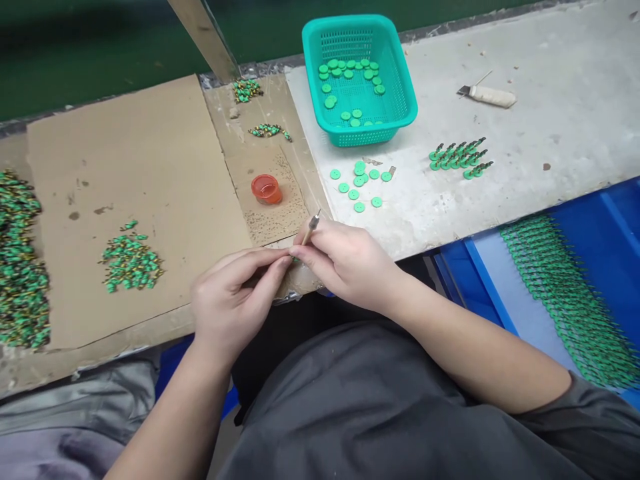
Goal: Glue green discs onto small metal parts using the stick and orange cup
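Note:
My left hand (pixel 235 293) is closed, its thumb and forefinger pinched together at the table's front edge. Its fingertips meet those of my right hand (pixel 350 263), where a small green piece (pixel 295 259) barely shows, mostly hidden by the fingers. A thin wooden-handled tool (pixel 311 229), with a dark collar and fine pointed tip, slants upward from my closed right hand. Just beyond the hands, a small red cup (pixel 267 190) stands on speckled cardboard (pixel 287 220). Loose green discs with small holes (pixel 359 180) lie beyond my right hand.
A teal basket (pixel 410 107) holds several green discs. Right of it are upright green pieces on discs (pixel 457 157) and a wrapped-handle tool (pixel 493 97). Piles of small green-and-gold pieces (pixel 131 263) lie left on cardboard (pixel 135 153). Rows of green pieces (pixel 575 307) fill a blue tray below right.

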The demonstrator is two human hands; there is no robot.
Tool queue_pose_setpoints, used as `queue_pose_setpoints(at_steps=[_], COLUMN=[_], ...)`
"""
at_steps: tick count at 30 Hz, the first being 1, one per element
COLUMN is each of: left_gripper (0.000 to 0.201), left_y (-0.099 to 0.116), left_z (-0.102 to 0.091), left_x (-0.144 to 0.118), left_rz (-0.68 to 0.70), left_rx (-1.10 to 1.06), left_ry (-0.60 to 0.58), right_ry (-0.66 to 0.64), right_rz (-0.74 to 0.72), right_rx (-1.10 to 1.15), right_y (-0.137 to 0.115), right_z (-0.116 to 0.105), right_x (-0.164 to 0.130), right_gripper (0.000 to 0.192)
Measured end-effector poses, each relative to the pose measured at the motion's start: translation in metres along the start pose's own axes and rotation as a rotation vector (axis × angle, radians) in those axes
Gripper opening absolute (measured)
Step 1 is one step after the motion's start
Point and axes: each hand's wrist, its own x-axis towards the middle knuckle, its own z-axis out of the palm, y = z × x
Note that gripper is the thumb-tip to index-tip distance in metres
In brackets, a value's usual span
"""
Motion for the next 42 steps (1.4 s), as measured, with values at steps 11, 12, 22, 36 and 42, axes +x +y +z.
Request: queue_pose_setpoints(at_steps=[11, 12, 22, 36, 42], left_gripper=[0.01, 0.01, 0.011, 0.015, 0.012], left_y=[0.0, -0.001, -0.003, 0.0, 0.0], left_z=[0.0, 0.0, 0.001, 0.0, 0.001], left_x=[0.0, 0.0, 0.002, 0.003, 0.003], left_rz=[0.021, 0.027, 0.032, 0.052, 0.055], left_rx=[-0.027, -0.028, -0.032, -0.069, -0.044], left_ry=[0.006, 0.006, -0.004, -0.041, -0.034], right_ry=[-0.015, -0.031, -0.06, -0.021, -0.059], right_rz=[-0.06, -0.067, -0.066, -0.037, -0.049], right_rx=[-0.044, -0.051, -0.057, 0.002, 0.012], right_y=[-0.006, -0.007, -0.007, 0.007, 0.006], right_z=[-0.001, -0.002, 0.002, -0.014, -0.01], right_x=[0.003, 0.003, 0.005, 0.002, 0.004], right_gripper=[0.023, 0.024, 0.024, 0.022, 0.02])
